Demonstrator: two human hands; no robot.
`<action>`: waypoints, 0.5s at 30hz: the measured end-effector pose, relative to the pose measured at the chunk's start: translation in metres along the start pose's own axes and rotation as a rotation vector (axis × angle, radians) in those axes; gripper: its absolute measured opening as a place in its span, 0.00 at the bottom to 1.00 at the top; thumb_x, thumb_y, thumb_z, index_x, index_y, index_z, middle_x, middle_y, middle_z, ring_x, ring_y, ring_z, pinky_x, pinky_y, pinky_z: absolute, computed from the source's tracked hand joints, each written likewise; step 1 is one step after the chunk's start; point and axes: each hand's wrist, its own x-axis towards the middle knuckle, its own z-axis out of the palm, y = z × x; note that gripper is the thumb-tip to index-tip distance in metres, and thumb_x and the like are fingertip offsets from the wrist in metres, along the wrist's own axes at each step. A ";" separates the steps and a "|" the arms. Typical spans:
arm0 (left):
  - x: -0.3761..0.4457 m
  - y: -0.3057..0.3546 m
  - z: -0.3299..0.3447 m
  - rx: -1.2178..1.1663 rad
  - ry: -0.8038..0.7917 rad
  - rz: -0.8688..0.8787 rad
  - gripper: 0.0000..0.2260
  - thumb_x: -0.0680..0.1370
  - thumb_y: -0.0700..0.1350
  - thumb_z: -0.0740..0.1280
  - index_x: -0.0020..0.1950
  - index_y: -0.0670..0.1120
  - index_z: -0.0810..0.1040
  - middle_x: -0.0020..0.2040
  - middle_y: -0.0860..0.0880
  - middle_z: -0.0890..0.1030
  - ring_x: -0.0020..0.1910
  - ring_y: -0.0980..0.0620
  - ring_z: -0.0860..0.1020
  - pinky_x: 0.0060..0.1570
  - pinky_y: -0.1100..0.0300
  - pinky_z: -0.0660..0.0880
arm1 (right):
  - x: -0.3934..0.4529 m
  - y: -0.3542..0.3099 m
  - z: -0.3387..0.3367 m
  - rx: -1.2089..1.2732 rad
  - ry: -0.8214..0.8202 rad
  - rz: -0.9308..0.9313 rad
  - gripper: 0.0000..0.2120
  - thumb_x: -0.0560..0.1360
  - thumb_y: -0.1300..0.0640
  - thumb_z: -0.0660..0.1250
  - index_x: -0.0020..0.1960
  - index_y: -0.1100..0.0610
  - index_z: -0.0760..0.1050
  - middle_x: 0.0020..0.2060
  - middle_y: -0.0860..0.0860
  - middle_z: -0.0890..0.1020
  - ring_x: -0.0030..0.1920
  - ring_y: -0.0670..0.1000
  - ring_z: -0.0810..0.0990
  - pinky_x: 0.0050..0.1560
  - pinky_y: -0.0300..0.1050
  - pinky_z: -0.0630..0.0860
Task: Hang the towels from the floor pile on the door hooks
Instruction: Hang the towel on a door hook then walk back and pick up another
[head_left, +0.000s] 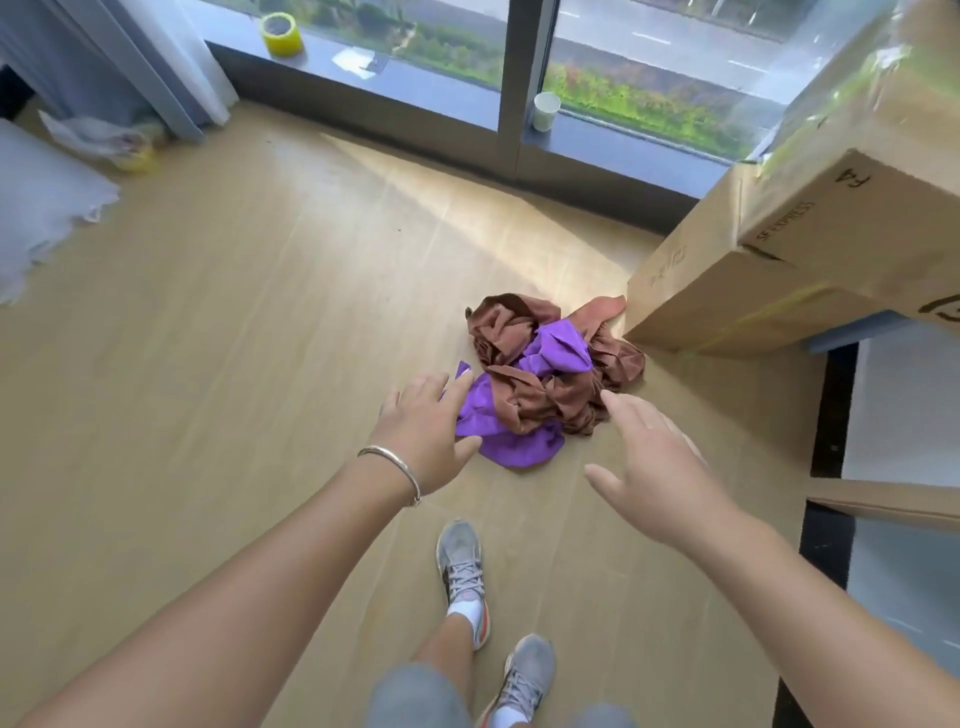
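A crumpled pile of towels lies on the wooden floor: brown towels (545, 400) tangled with a purple towel (558, 349). My left hand (423, 423), with a thin bracelet on the wrist, hovers over the pile's left edge, fingers spread and holding nothing. My right hand (654, 467) reaches toward the pile's near right side, fingers straight, also holding nothing. No door or hooks are in view.
Stacked cardboard boxes (769, 270) stand right of the pile, nearly touching it. A window sill at the back carries a yellow tape roll (282, 34) and a paper cup (546, 110). Curtain (156, 67) and white foam sheet (41, 202) sit at left. My feet are below.
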 end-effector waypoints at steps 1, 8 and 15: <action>0.017 -0.009 0.013 -0.014 -0.012 -0.006 0.33 0.79 0.60 0.58 0.79 0.51 0.49 0.76 0.49 0.59 0.74 0.49 0.57 0.72 0.50 0.55 | 0.021 0.000 0.010 -0.014 -0.017 -0.019 0.37 0.74 0.47 0.66 0.78 0.52 0.53 0.74 0.48 0.61 0.74 0.50 0.59 0.73 0.47 0.58; 0.126 -0.063 0.132 -0.115 -0.082 -0.028 0.32 0.79 0.57 0.60 0.78 0.49 0.52 0.75 0.49 0.62 0.73 0.50 0.60 0.70 0.53 0.58 | 0.166 0.010 0.107 -0.116 -0.098 -0.171 0.34 0.72 0.47 0.67 0.75 0.52 0.59 0.70 0.47 0.66 0.70 0.50 0.64 0.69 0.49 0.64; 0.229 -0.089 0.262 -0.320 -0.160 -0.137 0.29 0.78 0.55 0.62 0.76 0.48 0.58 0.72 0.47 0.68 0.68 0.44 0.68 0.63 0.51 0.68 | 0.306 0.044 0.224 -0.303 -0.109 -0.332 0.30 0.72 0.47 0.66 0.71 0.54 0.63 0.62 0.50 0.72 0.63 0.54 0.70 0.60 0.48 0.68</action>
